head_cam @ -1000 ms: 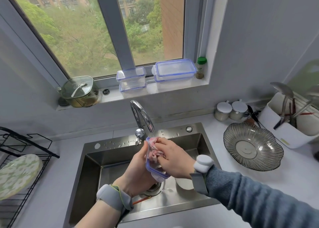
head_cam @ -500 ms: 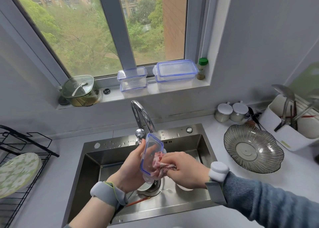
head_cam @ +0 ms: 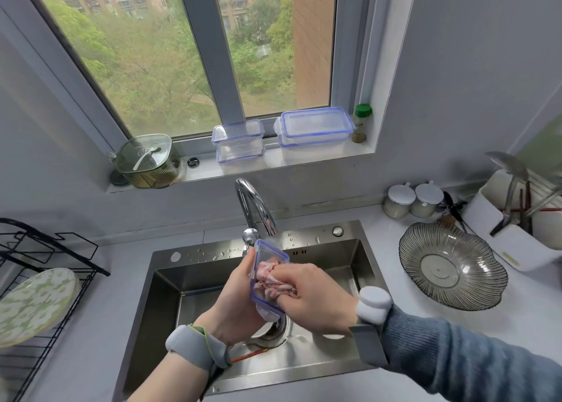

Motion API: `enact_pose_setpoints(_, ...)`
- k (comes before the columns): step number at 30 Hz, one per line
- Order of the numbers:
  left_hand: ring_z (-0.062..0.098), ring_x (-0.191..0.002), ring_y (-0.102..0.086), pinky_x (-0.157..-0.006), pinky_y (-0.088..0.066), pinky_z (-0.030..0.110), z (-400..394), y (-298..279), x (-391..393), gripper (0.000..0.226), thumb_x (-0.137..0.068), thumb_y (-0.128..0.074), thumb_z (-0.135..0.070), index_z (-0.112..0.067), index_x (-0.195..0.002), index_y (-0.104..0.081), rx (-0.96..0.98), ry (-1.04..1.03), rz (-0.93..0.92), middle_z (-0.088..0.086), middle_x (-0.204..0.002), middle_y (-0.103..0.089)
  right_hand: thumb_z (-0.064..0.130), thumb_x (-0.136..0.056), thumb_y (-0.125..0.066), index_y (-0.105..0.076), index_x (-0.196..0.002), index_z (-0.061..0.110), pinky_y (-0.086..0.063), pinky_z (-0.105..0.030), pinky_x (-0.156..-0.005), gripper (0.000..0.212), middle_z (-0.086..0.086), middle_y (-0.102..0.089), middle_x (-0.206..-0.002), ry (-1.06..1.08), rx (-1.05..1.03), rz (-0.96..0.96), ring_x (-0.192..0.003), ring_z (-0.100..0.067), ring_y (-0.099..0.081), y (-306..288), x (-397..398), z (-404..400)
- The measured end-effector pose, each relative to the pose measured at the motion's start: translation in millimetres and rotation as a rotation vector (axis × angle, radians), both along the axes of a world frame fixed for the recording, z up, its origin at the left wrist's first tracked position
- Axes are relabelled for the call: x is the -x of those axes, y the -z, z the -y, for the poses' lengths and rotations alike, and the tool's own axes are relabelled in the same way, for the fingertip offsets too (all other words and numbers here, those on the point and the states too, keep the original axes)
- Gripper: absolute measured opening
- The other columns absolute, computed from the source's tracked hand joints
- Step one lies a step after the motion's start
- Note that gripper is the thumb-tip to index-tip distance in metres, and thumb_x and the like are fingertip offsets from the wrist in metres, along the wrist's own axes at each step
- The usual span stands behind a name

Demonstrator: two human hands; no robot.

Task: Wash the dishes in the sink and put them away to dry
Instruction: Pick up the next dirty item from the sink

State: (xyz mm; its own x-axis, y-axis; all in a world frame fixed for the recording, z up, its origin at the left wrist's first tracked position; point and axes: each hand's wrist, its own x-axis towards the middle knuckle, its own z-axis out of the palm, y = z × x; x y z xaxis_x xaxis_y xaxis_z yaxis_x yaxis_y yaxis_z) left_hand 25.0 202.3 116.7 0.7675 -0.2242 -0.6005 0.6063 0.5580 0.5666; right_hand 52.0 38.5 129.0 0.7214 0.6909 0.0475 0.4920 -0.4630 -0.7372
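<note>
1. Over the sink (head_cam: 170,283), just below the faucet (head_cam: 254,207), the left hand (head_cam: 235,304) grips a clear blue-rimmed container (head_cam: 269,252) on edge.
2. The right hand (head_cam: 316,298) pinches a pink cloth (head_cam: 270,283), pressing it inside the container.
3. Right of the sink, a glass bowl (head_cam: 453,265) rests on the desk (head_cam: 380,228).

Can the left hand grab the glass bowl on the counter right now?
Probably not: the left hand holds the container over the sink, and the glass bowl sits beyond the right hand.
</note>
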Motion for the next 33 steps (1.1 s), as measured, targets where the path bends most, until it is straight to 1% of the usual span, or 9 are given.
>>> enact_pose_setpoints(6,0.039,-0.138,-0.050,-0.118,-0.034,0.050,12,-8,1,0.076,-0.103,-0.033,-0.064,-0.004,-0.145,-0.054,0.024,0.006,0.016,0.025,-0.147,-0.053,0.023,-0.081,-0.046,-0.054,-0.089,0.019,-0.051,-0.045,-0.081,0.012,0.006,-0.063,-0.098,0.117,0.061,0.053,-0.088,-0.025,-0.056,5,-19,-5)
enact_pose_setpoints(9,0.038,-0.124,-0.058,-0.111,-0.040,0.048,9,-9,1,0.076,-0.102,-0.035,-0.063,0.000,-0.138,-0.058,0.006,-0.020,0.017,0.026,-0.137,-0.058,0.024,-0.084,-0.051,-0.053,-0.082,0.020,-0.051,-0.043,-0.075,0.005,0.005,-0.063,-0.085,0.091,0.055,-0.006,-0.077,-0.022,-0.055,-2,-10,-5)
enact_pose_setpoints(14,0.037,-0.121,-0.049,-0.114,-0.035,0.047,-5,-11,-2,0.078,-0.100,-0.042,-0.064,-0.002,-0.147,-0.048,0.057,-0.082,0.000,0.024,-0.132,-0.050,0.028,-0.089,-0.060,-0.050,-0.066,0.033,-0.040,-0.027,-0.060,0.025,0.010,-0.053,-0.064,-0.071,0.045,-0.030,-0.063,-0.017,-0.046,-20,11,0)
enact_pose_setpoints(18,0.039,-0.130,-0.045,-0.122,-0.029,0.051,-13,-11,3,0.076,-0.099,-0.044,-0.065,-0.009,-0.150,-0.048,0.057,-0.092,-0.012,0.026,-0.152,-0.044,0.035,-0.089,-0.056,-0.053,-0.069,0.028,-0.043,-0.035,-0.060,0.021,0.004,-0.056,-0.064,-0.080,0.185,-0.030,-0.063,-0.021,-0.048,-20,7,8)
enact_pose_setpoints(22,0.036,-0.115,-0.060,-0.100,-0.050,0.048,-10,-12,6,0.071,-0.099,-0.041,-0.068,-0.016,-0.144,-0.056,-0.035,-0.039,0.037,0.023,-0.141,-0.058,0.039,-0.088,-0.053,-0.054,-0.080,0.030,-0.046,-0.037,-0.064,0.012,0.004,-0.058,-0.072,-0.015,0.267,0.004,-0.070,-0.026,-0.050,-15,2,10)
enact_pose_setpoints(25,0.031,-0.101,-0.069,-0.090,-0.053,0.044,-3,-16,12,0.069,-0.103,-0.033,-0.063,-0.011,-0.138,-0.062,-0.092,0.000,0.069,0.020,-0.127,-0.067,0.034,-0.086,-0.050,-0.053,-0.077,0.034,-0.047,-0.036,-0.066,0.010,0.004,-0.063,-0.078,0.064,0.254,0.016,-0.073,-0.026,-0.057,-20,-12,7)
enact_pose_setpoints(28,0.029,-0.107,-0.069,-0.098,-0.050,0.045,1,-17,18,0.069,-0.104,-0.030,-0.060,-0.009,-0.135,-0.065,-0.104,0.023,0.104,0.020,-0.129,-0.067,0.028,-0.087,-0.050,-0.046,-0.071,0.029,-0.051,-0.042,-0.067,0.016,0.003,-0.059,-0.073,0.142,0.218,0.018,-0.073,-0.029,-0.055,-21,-25,9)
enact_pose_setpoints(31,0.028,-0.103,-0.070,-0.094,-0.053,0.043,3,-19,17,0.068,-0.104,-0.032,-0.060,-0.009,-0.131,-0.068,-0.108,0.006,0.116,0.020,-0.124,-0.069,0.026,-0.086,-0.051,-0.046,-0.074,0.028,-0.051,-0.045,-0.070,0.014,0.006,-0.058,-0.075,0.130,0.140,0.004,-0.072,-0.026,-0.054,-20,-17,4)
enact_pose_setpoints(33,0.031,-0.108,-0.068,-0.103,-0.049,0.048,5,-23,17,0.069,-0.101,-0.037,-0.061,-0.008,-0.131,-0.068,-0.081,-0.003,0.080,0.023,-0.128,-0.066,0.026,-0.086,-0.052,-0.049,-0.078,0.023,-0.050,-0.045,-0.070,0.009,0.006,-0.060,-0.077,0.094,0.060,-0.003,-0.072,-0.022,-0.055,-21,-7,-3)
